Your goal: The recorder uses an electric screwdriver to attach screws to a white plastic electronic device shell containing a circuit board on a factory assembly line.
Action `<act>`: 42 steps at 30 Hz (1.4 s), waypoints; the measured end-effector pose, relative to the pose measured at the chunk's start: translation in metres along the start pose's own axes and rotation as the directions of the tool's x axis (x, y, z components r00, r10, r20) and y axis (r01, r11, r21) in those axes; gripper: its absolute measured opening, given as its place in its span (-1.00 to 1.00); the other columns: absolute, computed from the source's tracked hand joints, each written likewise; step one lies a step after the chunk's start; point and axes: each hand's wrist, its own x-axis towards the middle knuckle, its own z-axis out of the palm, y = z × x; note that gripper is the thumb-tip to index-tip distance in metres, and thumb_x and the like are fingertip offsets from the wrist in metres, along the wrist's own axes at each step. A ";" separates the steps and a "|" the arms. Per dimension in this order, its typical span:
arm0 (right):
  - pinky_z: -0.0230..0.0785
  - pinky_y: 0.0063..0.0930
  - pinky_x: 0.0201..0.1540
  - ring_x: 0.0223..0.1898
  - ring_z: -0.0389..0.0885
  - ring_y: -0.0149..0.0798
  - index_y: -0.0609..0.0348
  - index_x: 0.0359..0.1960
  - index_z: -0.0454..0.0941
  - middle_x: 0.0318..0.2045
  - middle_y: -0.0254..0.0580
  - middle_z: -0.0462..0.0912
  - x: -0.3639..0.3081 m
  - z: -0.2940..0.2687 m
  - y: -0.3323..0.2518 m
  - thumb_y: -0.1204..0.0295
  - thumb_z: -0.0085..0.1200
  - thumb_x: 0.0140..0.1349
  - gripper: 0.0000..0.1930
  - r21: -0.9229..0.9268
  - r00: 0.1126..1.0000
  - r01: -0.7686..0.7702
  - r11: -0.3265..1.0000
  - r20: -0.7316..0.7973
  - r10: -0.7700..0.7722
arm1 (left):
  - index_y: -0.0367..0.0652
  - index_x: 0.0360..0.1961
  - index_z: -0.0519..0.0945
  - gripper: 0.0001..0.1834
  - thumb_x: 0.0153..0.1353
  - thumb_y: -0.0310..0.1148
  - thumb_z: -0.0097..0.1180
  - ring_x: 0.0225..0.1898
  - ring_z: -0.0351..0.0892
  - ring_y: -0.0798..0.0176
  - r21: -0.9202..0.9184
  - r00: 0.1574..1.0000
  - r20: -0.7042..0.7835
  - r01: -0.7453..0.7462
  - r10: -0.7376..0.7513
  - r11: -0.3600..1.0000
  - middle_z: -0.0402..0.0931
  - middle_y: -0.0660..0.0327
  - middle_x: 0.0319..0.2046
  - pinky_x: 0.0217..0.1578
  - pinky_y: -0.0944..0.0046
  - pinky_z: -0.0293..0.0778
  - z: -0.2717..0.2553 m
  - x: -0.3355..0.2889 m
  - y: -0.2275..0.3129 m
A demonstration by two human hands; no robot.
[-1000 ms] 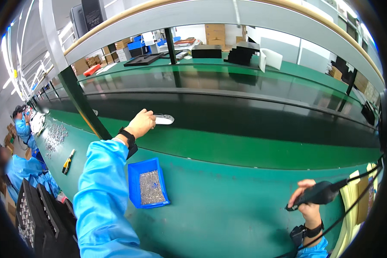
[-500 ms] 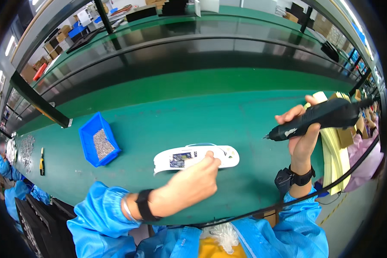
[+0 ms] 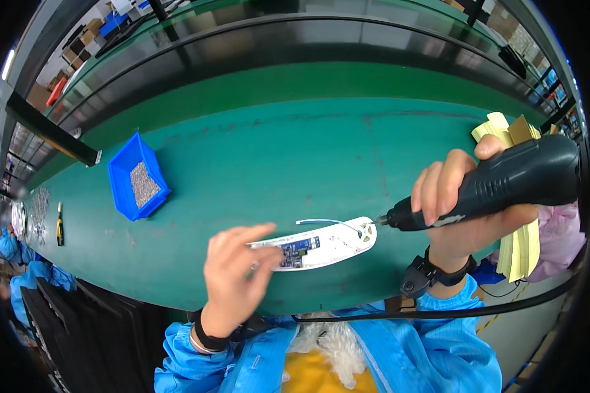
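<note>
A long white plastic housing lies on the green bench with its inside facing up. Within its left half sits a blue circuit board, and a thin pale wire loops over the far edge. My left hand is over the housing's left end, fingers stretched and apart, covering part of the board; whether it touches is unclear. My right hand is wrapped round a black electric screwdriver, held nearly level. The screwdriver's tip is at the housing's rounded right end.
A blue bin of small metal screws stands to the left. Beyond it lie a yellow-and-black screwdriver and scattered small parts. Yellow paper strips are stacked at right. The black cable crosses before me.
My left hand has drawn back from the housing's middle to its left end, its fingers spreading. The electric screwdriver has come down and left to the housing's right end. The housing has tilted slightly.
</note>
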 end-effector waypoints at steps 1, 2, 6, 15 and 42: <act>0.25 -0.51 -0.69 -0.77 0.34 -0.39 0.11 -0.13 0.16 -0.73 -0.29 0.35 -0.002 0.005 0.005 -0.29 -0.22 -0.02 -0.30 -0.017 0.999 -0.016 1.000 0.049 0.017 | -0.22 -0.57 0.51 -0.87 -0.24 -0.55 0.19 -0.26 0.48 0.08 -0.047 0.988 -0.070 0.137 -0.140 0.989 0.53 0.12 -0.28 -0.18 0.18 0.31 0.003 -0.004 -0.011; 0.27 -0.49 -0.69 -0.78 0.35 -0.37 0.11 -0.14 0.16 -0.72 -0.27 0.37 -0.004 0.008 0.009 -0.28 -0.17 -0.03 -0.30 0.004 0.998 -0.045 0.999 0.046 0.045 | -0.24 -0.55 0.50 -0.90 -0.18 -0.58 0.14 -0.23 0.48 0.06 -0.084 0.977 -0.065 0.197 -0.203 0.977 0.52 0.10 -0.24 -0.16 0.16 0.31 0.008 -0.009 -0.019; 0.28 -0.49 -0.70 -0.79 0.35 -0.37 0.11 -0.17 0.17 -0.73 -0.25 0.38 -0.013 0.028 0.030 -0.30 -0.11 -0.11 -0.27 0.012 0.996 -0.083 0.996 0.014 0.083 | -0.22 -0.53 0.48 -0.89 -0.13 -0.50 0.16 -0.21 0.48 0.06 -0.142 0.953 0.062 0.301 -0.296 0.943 0.51 0.08 -0.22 -0.13 0.13 0.29 0.013 -0.026 -0.034; 0.25 -0.53 -0.73 -0.81 0.34 -0.38 0.12 -0.20 0.15 -0.75 -0.25 0.37 -0.014 0.044 0.054 -0.30 -0.12 -0.12 -0.27 -0.055 0.983 -0.166 0.985 0.066 0.169 | -0.23 -0.56 0.47 -0.87 -0.14 -0.48 0.18 -0.20 0.50 0.06 -0.183 0.951 0.126 0.303 -0.283 0.935 0.53 0.06 -0.27 -0.04 0.07 0.25 0.013 -0.029 -0.043; 0.27 -0.53 -0.74 -0.81 0.36 -0.38 0.15 -0.13 0.11 -0.75 -0.29 0.37 -0.015 0.048 0.064 -0.30 -0.11 -0.13 -0.22 -0.177 0.969 -0.226 0.958 0.059 0.239 | -0.13 -0.58 0.48 -0.93 -0.11 -0.53 0.11 -0.37 0.45 0.27 -0.178 0.949 0.220 0.267 -0.226 0.947 0.47 0.30 -0.48 -0.03 0.05 0.11 0.016 -0.026 -0.054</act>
